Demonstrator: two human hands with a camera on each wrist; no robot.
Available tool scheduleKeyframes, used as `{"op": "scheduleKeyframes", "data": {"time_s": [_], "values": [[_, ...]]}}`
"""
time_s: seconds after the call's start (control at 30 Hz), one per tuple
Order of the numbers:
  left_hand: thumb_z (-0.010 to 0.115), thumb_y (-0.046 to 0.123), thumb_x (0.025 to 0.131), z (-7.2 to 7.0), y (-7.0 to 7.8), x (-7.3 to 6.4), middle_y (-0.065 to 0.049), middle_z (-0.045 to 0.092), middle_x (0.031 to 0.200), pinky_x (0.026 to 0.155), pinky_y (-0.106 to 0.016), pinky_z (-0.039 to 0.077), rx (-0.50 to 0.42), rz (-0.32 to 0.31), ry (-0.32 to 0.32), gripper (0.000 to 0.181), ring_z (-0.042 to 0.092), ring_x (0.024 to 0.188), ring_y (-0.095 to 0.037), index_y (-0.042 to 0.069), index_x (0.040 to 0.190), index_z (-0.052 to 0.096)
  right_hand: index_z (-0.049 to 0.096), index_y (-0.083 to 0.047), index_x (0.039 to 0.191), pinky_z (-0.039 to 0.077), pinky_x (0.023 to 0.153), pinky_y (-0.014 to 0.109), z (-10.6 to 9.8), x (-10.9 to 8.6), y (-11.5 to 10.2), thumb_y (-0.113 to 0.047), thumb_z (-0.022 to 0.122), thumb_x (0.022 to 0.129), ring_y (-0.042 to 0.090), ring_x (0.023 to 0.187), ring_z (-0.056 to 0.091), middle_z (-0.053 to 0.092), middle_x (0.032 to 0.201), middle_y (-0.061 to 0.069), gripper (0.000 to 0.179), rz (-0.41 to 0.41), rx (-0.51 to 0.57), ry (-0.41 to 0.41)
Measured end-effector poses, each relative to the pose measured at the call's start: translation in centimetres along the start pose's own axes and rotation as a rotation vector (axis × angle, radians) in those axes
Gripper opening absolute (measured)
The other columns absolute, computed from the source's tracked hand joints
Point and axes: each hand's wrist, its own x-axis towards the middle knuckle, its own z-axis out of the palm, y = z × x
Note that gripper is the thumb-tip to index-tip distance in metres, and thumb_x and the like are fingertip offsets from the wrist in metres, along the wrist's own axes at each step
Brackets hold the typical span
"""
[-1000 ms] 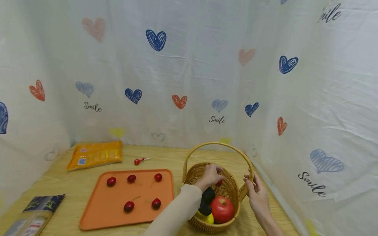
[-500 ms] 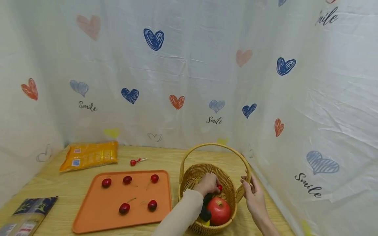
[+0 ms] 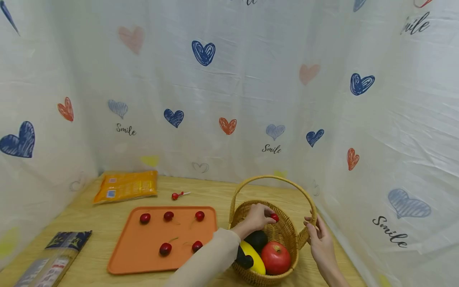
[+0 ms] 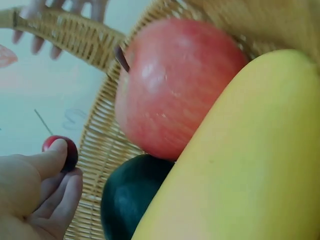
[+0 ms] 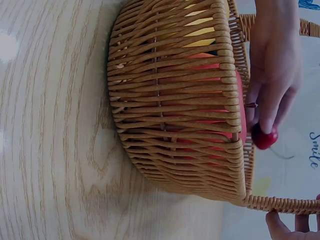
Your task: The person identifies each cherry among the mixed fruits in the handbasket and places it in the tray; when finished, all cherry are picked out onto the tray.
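Observation:
My left hand (image 3: 254, 219) pinches a red cherry (image 3: 275, 217) between thumb and fingers over the wicker basket (image 3: 272, 280). The cherry's thin stem shows in the left wrist view. With its fingers at the basket's arched handle (image 3: 271, 176), my right hand (image 3: 322, 245) holds the handle's right side near the base. Inside the basket lie a red apple (image 3: 276, 258), a long yellow fruit (image 3: 253, 255) and dark, smooth produce (image 3: 257, 240). My left forearm covers part of the basket's left side.
Left of the basket, an orange tray (image 3: 140, 259) bears several cherries. Behind it lie a red lollipop (image 3: 175, 196) and an orange packet (image 3: 127, 186). Another packet (image 3: 59, 255) lies at the front left. A heart-print curtain (image 3: 222, 79) surrounds the table.
My left hand dipped into the basket by the cherry, then rose with it pinched. My right hand stays at the handle. The head view has shifted slightly.

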Motion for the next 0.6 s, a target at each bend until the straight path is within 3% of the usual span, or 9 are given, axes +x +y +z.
{"op": "scheduleKeyframes", "data": {"time_s": [0.2,0.33,0.47,0.6], "values": [[0.074,0.013,0.082,-1.4,0.3,-1.4,0.004,0.068,0.084,0.065,-0.020,0.050,-0.099,0.047,0.005,0.017,0.061,0.074,-0.004,0.008,0.098,0.073,0.029,-0.016,0.147,0.048,0.079,0.020,-0.1,0.1,0.2,-0.033,0.042,0.101,-0.011,0.105,0.047,0.047,0.117,-0.015,0.050,-0.003,0.023,0.011],[0.074,0.016,0.083,-2.7,0.3,-2.8,0.006,0.069,0.087,0.067,-0.018,0.050,-0.145,0.086,0.001,0.019,0.062,0.077,-0.002,0.009,0.101,0.073,0.028,-0.014,0.147,0.047,0.077,0.019,0.0,0.1,0.2,-0.032,0.042,0.101,-0.012,0.104,0.046,0.047,0.119,-0.012,0.051,-0.020,0.015,0.004],[0.073,0.018,0.083,-4.8,0.4,-5.8,0.007,0.069,0.089,0.068,-0.019,0.051,-0.228,0.107,-0.020,0.023,0.062,0.080,-0.003,0.010,0.105,0.072,0.027,-0.013,0.147,0.047,0.078,0.021,-0.1,0.0,0.2,-0.032,0.041,0.101,-0.013,0.103,0.046,0.045,0.122,-0.010,0.052,-0.018,-0.001,-0.001],[0.073,0.017,0.083,-6.9,0.1,-8.9,0.005,0.070,0.090,0.067,-0.022,0.052,-0.314,0.075,-0.029,0.022,0.064,0.081,-0.007,0.011,0.105,0.072,0.026,-0.014,0.149,0.047,0.079,0.021,-0.3,0.0,0.1,-0.033,0.041,0.101,-0.013,0.103,0.046,0.046,0.118,-0.015,0.054,-0.017,-0.004,-0.003]]}}
